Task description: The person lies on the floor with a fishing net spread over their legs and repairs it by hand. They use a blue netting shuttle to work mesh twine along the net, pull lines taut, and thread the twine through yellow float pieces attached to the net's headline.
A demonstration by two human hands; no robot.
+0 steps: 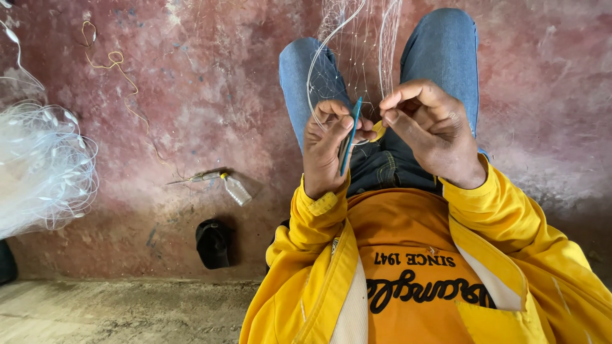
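Note:
I sit on a reddish floor with my legs in blue jeans stretched out. My left hand (326, 150) grips a thin teal netting needle (349, 137), held upright against the thumb. My right hand (428, 127) pinches clear fishing line beside a small yellow piece (378, 131) between the two hands. Fine white fishing net (357, 44) runs from my hands out over my knees. Both hands are close together, almost touching, above my lap.
A heap of white net (44, 165) lies at the left. A small clear bottle (236, 190) and a thin tool (191, 179) rest on the floor. A black cap (213, 243) sits near my left elbow. A loose tan cord (118, 67) trails at upper left.

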